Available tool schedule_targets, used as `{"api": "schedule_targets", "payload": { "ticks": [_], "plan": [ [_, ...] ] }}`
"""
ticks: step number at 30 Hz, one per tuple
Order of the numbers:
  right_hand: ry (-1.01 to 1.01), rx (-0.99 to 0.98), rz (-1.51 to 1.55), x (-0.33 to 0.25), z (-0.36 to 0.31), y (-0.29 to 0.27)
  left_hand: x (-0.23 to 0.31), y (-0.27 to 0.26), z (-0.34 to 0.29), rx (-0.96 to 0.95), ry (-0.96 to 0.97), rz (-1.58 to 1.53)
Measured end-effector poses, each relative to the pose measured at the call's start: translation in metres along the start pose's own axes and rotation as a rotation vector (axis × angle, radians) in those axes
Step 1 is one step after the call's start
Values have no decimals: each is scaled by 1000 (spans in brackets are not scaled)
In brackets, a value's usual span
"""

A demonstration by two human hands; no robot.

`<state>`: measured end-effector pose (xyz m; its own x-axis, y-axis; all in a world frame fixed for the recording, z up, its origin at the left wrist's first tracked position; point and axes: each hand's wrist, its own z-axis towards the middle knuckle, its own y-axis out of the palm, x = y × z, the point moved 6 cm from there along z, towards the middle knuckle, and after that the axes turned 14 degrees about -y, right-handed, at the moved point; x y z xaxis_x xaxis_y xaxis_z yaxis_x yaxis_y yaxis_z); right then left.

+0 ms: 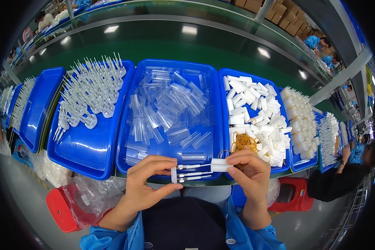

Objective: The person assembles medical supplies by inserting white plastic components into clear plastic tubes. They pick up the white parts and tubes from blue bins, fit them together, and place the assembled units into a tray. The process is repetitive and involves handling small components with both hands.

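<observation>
My left hand (143, 179) pinches the flat white base of a small plastic piece (174, 175) between fingers and thumb. Several thin white stems with dark shafts point from that base toward the right. Between the fingertips of my right hand (252, 173) are white foam blocks (221, 165), one against the other. The upper stem's tip meets the blocks; the lower stems end short of them. Both hands are closed, just over the front edge of the middle tray. A tangle of tan rubber bands (243, 142) lies right behind my right hand.
The middle blue tray (214, 121) holds clear plastic sleeves (171, 104). Many foam blocks fill the right tray (224, 96); stemmed white pieces (93, 85) stand in the left tray (79, 156). Red stools (62, 210) are below. A green conveyor belt (162, 43) runs behind. Co-workers sit farther right.
</observation>
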<state>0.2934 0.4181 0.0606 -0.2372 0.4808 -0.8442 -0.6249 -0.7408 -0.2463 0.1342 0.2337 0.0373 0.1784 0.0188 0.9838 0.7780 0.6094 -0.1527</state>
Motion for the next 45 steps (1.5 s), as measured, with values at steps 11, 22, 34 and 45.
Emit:
{"api": "schedule_targets", "payload": {
  "ticks": [11, 22, 34, 45],
  "plan": [
    [92, -9, 64, 4, -3, -1, 4, 2, 0, 41, 49, 58],
    [-65, -154, -186, -19, 4, 17, 10, 14, -1, 59, 126, 194],
    [1, -111, 36, -9, -4, 39, 13, 18, -5, 60, 188, 205],
    [-251, -150, -399, -27, 19, 10, 4, 7, -8, 136, 105, 92]
  ]
}}
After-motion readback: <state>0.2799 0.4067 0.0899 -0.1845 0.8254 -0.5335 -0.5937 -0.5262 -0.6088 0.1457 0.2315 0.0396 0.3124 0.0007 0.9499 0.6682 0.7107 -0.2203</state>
